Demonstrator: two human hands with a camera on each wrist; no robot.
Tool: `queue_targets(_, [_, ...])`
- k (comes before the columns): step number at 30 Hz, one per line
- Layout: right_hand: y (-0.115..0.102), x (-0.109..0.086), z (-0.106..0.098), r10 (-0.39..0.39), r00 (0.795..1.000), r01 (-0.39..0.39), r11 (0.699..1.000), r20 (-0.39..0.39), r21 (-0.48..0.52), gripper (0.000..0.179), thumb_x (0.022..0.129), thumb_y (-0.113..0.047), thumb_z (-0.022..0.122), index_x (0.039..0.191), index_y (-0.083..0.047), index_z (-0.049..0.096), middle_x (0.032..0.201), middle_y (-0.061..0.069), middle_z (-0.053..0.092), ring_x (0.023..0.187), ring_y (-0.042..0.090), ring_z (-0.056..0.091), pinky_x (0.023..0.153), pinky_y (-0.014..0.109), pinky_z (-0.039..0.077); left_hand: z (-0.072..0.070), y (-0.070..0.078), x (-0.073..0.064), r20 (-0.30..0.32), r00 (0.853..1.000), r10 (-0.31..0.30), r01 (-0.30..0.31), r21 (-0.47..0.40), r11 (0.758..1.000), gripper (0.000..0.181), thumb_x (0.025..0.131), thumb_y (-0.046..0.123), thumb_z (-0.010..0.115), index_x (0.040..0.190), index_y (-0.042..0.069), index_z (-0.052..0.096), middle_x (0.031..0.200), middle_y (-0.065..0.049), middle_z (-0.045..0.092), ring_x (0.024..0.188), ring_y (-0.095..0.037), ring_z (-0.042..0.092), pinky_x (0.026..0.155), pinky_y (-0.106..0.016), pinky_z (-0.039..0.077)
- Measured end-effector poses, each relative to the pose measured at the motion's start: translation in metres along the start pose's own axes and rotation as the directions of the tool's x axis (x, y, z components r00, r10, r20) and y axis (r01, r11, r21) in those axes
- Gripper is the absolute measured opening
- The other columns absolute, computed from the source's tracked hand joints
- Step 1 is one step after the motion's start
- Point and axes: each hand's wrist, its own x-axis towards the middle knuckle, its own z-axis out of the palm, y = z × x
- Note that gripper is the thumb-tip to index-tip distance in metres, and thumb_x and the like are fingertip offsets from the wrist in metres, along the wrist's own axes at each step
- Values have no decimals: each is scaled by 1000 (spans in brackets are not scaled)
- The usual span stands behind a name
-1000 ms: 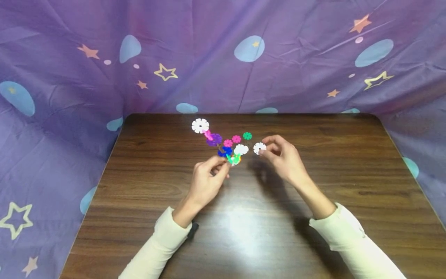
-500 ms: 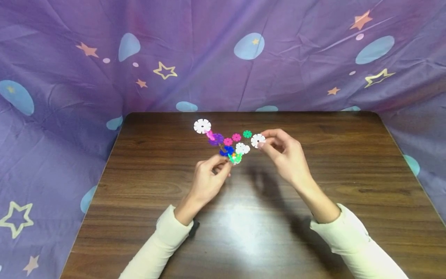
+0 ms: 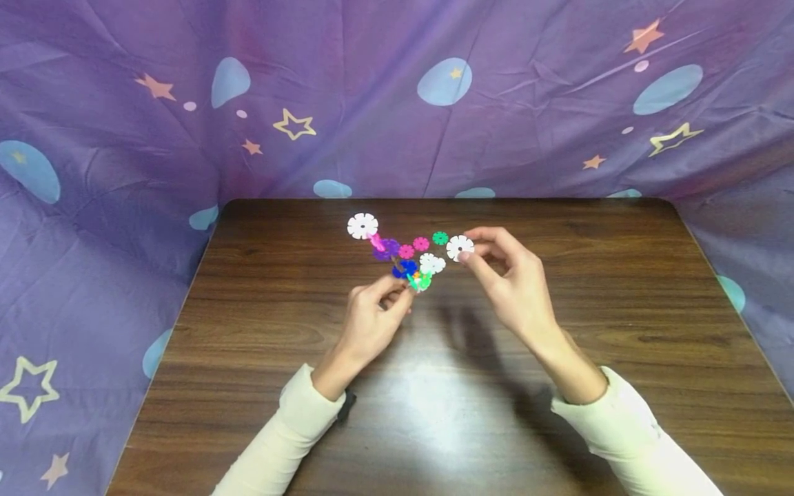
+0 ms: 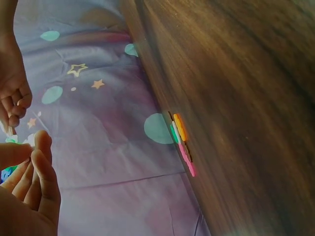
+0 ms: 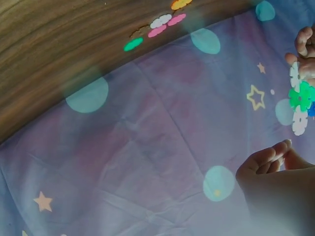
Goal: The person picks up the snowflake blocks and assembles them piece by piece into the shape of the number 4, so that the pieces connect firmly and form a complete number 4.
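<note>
My left hand [image 3: 375,313] pinches the near end of a chain of linked plastic snowflake discs held over the table. From far to near, the chain runs through a white disc [image 3: 362,226], a pink disc [image 3: 375,241], a purple disc [image 3: 386,249], a blue disc [image 3: 405,269] and a green disc [image 3: 420,281]. In the right wrist view, white discs [image 5: 299,121] are joined to the green disc [image 5: 299,96]. My right hand [image 3: 517,282] pinches a separate white snowflake disc [image 3: 460,249] between thumb and fingers, face toward me, to the right of the chain.
Loose discs lie near the table's far edge: pink ones [image 3: 421,244], a green one [image 3: 440,238], plus a white [image 5: 161,21], a brown [image 5: 139,31] and an orange disc [image 5: 180,4]. A purple star-patterned cloth [image 3: 372,103] hangs behind the wooden table [image 3: 260,310].
My right hand has risen slightly in the head view with its white disc, turning the disc's face more toward me. The chain in my left hand has shifted a little right.
</note>
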Motion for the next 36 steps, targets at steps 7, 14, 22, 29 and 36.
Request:
queue_targets(7, [-2, -3, 6, -122, 990, 118, 991, -69, -63, 22, 94, -11, 75, 116, -11, 72, 83, 4, 77, 66, 2, 58, 62, 13, 44, 1, 0, 0, -6, 1000, 27, -27, 13, 1000, 6, 90, -1, 71, 94, -4, 75, 73, -14, 75, 57, -21, 68, 54, -20, 57])
queue_targets(14, [-7, -6, 11, -218, 973, 206, 967, -71, -147, 24, 94, -13, 75, 117, -10, 72, 85, 3, 78, 77, 9, 69, 66, 18, 47, 1, 1, 1, -12, 999, 42, -41, 26, 999, 5, 89, 0, 71, 91, -3, 75, 71, -12, 75, 57, -19, 68, 54, -18, 56])
queue_targets(22, [-9, -8, 15, -284, 957, 268, 942, -58, -200, 26, 93, -11, 76, 118, -6, 71, 90, 6, 78, 84, 19, 74, 79, 34, 56, 1, 0, 0, -18, 997, 68, -67, 52, 996, 4, 89, 0, 71, 89, -2, 75, 69, -11, 74, 56, -17, 66, 54, -16, 56])
queue_targets(29, [-13, -8, 22, -330, 942, 312, 927, -60, -207, 24, 94, -10, 75, 116, -3, 71, 94, 9, 78, 83, 20, 74, 76, 37, 58, 3, 0, -2, -62, 995, 78, -77, 12, 997, 4, 89, -2, 70, 91, -3, 74, 70, -13, 74, 55, -19, 68, 54, -16, 57])
queue_targets(36, [-17, -8, 29, -345, 935, 324, 923, -78, -207, 18, 96, -10, 73, 111, -1, 69, 106, 11, 79, 85, 23, 77, 80, 40, 62, 6, 1, -4, -96, 994, 53, -60, -75, 995, 7, 91, -5, 68, 92, -5, 75, 70, -16, 74, 53, -23, 70, 50, -23, 58])
